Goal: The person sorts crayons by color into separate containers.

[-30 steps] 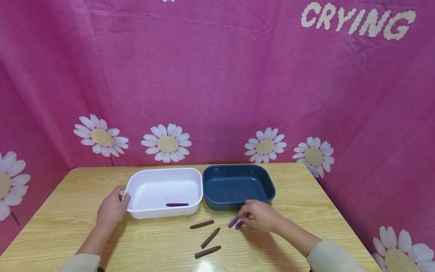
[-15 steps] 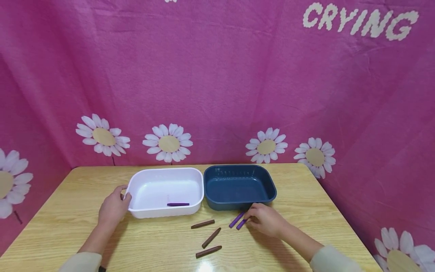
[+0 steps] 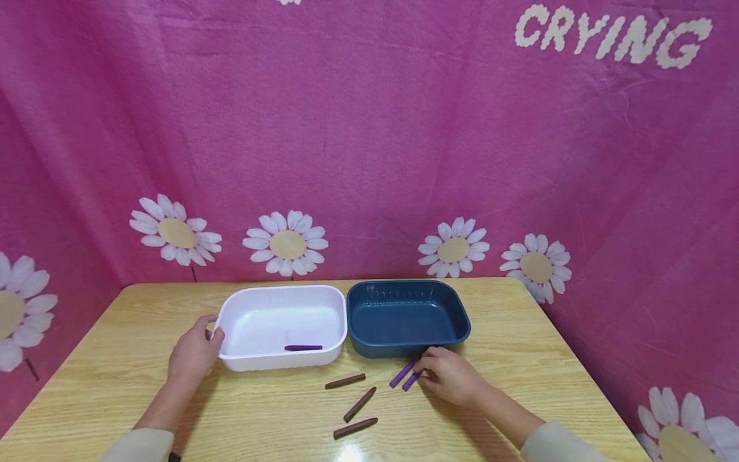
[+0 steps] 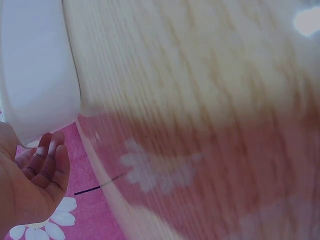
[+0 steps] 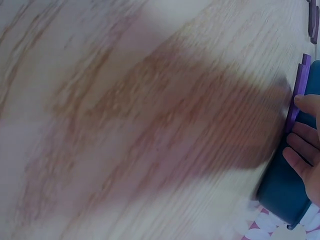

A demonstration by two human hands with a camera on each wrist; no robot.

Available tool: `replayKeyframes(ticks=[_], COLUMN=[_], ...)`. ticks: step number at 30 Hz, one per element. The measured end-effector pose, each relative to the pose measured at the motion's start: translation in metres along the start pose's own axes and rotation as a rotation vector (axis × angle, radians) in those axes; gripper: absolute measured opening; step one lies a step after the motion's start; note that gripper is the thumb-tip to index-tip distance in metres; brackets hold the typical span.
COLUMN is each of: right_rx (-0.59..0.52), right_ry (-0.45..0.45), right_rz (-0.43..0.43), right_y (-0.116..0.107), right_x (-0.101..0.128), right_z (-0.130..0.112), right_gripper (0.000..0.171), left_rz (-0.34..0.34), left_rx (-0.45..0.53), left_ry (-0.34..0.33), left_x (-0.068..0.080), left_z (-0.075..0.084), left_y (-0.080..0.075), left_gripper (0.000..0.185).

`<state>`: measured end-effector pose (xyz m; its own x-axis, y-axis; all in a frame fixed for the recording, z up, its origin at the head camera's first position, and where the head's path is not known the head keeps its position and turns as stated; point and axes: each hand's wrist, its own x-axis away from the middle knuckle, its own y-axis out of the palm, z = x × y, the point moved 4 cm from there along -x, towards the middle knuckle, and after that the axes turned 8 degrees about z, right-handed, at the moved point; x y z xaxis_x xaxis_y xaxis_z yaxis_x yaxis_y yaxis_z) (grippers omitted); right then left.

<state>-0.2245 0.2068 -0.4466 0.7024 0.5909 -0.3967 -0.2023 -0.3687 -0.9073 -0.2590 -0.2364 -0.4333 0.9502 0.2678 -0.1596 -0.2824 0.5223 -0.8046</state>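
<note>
Sorting barely begun: one purple crayon (image 3: 303, 348) lying in the white tray (image 3: 254, 362). Right hand (image 3: 453, 375) pinching two purple crayons (image 3: 407, 376) near the table's (image 3: 115, 378) front edge (three brown crayons (image 3: 354, 404) waiting); left hand (image 3: 193, 353) gripping the tray's corner.

Two tubs are being counted on the counter (image 3: 519, 333): one white tub (image 3: 281, 327), one dark blue tub (image 3: 406, 317). Three purple crayons (image 3: 402, 373) and three brown crayons (image 3: 344, 381) are being counted near the white tub.

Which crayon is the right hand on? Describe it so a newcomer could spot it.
On the wooden table, find the dark blue tray right of the white tray. Before its front wall lie two purple crayons; the right hand touches them. The neighbouring loose crayons are brown.
</note>
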Motion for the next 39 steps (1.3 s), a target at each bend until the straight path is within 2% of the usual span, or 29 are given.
replayKeyframes(ticks=[10, 22, 30, 39], right_rx=[0.059, 0.055, 0.036, 0.018], right_ry=[-0.019, -0.048, -0.09, -0.048], right_rz=[-0.004, -0.028, 0.027, 0.011], right_y=[0.001, 0.0, -0.009, -0.021], right_x=[-0.001, 0.0, 0.0, -0.005], right_z=[-0.001, -0.003, -0.004, -0.006], right_gripper=[0.009, 0.01, 0.01, 0.013], left_rz=[-0.008, -0.014, -0.002, -0.006], left_rx=[0.005, 0.008, 0.0, 0.004], left_ry=[-0.003, -0.005, 0.004, -0.006], left_x=[0.0, -0.001, 0.0, -0.001], left_z=[-0.004, -0.001, -0.001, -0.003], left_y=[0.002, -0.001, 0.0, 0.001], left_gripper=[0.049, 0.049, 0.048, 0.048])
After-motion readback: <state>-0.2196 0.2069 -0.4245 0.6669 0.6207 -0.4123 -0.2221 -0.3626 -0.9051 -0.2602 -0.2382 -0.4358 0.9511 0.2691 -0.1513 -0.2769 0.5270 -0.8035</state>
